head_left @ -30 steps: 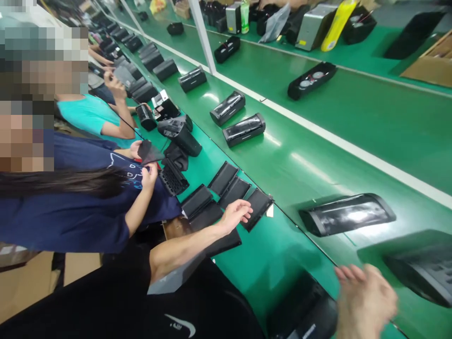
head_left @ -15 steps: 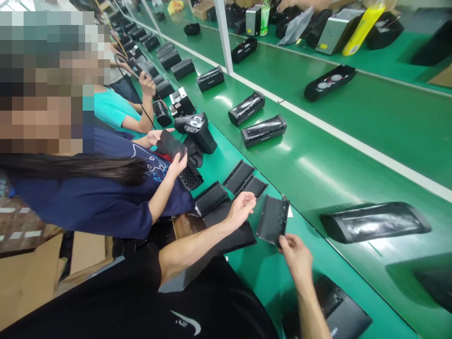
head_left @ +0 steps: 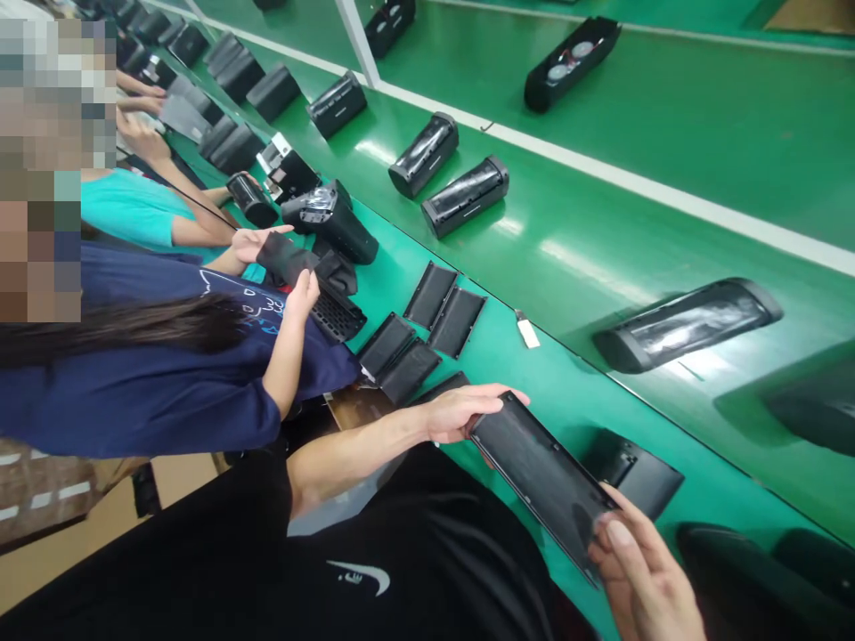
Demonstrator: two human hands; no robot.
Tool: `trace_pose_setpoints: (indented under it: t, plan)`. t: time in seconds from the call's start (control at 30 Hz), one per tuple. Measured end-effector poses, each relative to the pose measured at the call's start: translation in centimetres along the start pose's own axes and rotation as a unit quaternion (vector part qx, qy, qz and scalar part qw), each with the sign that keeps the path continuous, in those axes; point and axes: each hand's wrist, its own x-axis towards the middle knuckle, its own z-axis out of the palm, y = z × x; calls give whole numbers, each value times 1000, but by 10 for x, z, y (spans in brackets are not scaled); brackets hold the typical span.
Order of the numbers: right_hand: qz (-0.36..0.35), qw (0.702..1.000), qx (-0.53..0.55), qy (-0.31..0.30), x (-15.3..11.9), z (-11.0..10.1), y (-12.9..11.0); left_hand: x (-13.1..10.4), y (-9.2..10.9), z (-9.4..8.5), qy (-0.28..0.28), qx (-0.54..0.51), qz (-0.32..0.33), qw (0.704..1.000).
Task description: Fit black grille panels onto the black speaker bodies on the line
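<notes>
A long, black, slightly curved speaker panel (head_left: 541, 485) is stretched between my two hands, its hollow inner side with small pegs along the rims turned upward. My left hand (head_left: 460, 414) is closed round the far left end, thumb on top. At the near right end, my right hand (head_left: 645, 565) grips the panel between thumb and fingers. Several similar black panels (head_left: 458, 320) lie on the green bench to the left, some partly overlapping. Beyond the held panel rests a black box-like housing (head_left: 647, 476), partly hidden by it.
Finished-looking black speakers (head_left: 688, 325) stand on the green conveyor (head_left: 567, 267) beyond the bench edge. A small white tag (head_left: 527, 331) lies near that edge. At my left, a co-worker in a navy shirt (head_left: 166, 383) handles a black cloth piece (head_left: 287, 258). Dark rounded objects (head_left: 735, 570) sit at lower right.
My left hand, previously apart from the panel, now holds its other end. The panel has come nearer to my body and turned lengthwise. The view has shifted to the right and down.
</notes>
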Motion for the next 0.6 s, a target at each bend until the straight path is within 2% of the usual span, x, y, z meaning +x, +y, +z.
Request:
trace_pose_setpoints:
  t: [0.07,0.17,0.4,0.6]
  plan:
    - [39,998,42,34,-11,5,12,-3,-2,2,12,0,-8,1000]
    - [65,994,76,41,-19,12,18,-4,-3,6,30,4,-16,999]
    - [72,988,125,53,-17,5,14,-8,3,13,-11,61,-69,996]
    - [54,989,125,51,-12,4,22,-10,4,16,-13,87,-74,993]
